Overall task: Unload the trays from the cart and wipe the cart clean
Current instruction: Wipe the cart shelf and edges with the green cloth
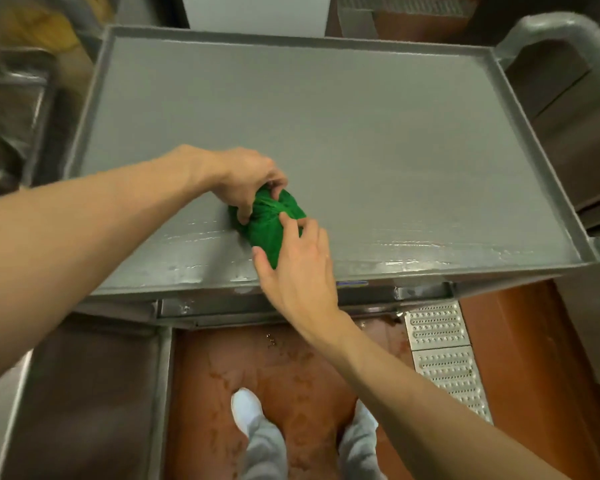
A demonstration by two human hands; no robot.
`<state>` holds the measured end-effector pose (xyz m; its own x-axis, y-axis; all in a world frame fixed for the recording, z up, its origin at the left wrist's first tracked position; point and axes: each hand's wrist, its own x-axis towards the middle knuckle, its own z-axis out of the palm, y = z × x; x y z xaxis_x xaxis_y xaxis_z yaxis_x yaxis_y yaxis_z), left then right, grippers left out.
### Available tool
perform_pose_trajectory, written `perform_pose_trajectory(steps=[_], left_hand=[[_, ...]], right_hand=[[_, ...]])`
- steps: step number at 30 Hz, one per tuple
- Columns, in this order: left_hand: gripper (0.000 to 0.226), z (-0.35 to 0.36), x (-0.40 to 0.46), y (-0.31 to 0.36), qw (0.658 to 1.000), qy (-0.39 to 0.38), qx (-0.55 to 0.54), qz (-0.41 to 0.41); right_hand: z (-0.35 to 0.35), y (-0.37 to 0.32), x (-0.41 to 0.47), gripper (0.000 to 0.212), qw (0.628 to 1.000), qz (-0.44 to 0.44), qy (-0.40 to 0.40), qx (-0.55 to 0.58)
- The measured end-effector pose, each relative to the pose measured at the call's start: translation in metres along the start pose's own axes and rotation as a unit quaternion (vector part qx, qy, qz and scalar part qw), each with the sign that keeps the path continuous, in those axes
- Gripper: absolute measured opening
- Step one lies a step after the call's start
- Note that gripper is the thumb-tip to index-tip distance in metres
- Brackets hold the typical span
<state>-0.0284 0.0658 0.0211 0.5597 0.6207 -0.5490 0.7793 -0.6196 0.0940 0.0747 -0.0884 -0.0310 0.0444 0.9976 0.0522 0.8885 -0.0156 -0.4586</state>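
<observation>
The grey cart (378,109) fills the upper half of the head view, and its flat top shelf has a low raised rim. A bunched green cloth (274,230) lies on the shelf near the front edge. My left hand (243,181) pinches the cloth's upper left part with curled fingers and thumb. My right hand (295,261) holds the cloth's near end between thumb and fingers. Wet streaks shine on the shelf along the front edge on both sides of the cloth. No trays show on the shelf.
The cart's curved grey handle (555,29) rises at the far right. A steel counter (84,393) stands at lower left. A perforated metal floor drain cover (444,358) lies on the red-brown floor. My feet (246,410) stand just in front of the cart.
</observation>
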Motion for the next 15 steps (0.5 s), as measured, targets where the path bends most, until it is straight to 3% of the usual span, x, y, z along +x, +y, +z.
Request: perform_pose_trajectory(steps=[9, 15], left_hand=[[0.053, 0.046, -0.102, -0.09, 0.994, -0.058, 0.045, -0.083], [0.026, 0.059, -0.157, -0.11, 0.991, -0.055, 0.075, -0.098]], right_hand=[[0.05, -0.125, -0.013, 0.067, 0.99, -0.055, -0.109, 0.076], [0.072, -0.19, -0.022, 0.061, 0.98, -0.045, -0.145, 0.13]])
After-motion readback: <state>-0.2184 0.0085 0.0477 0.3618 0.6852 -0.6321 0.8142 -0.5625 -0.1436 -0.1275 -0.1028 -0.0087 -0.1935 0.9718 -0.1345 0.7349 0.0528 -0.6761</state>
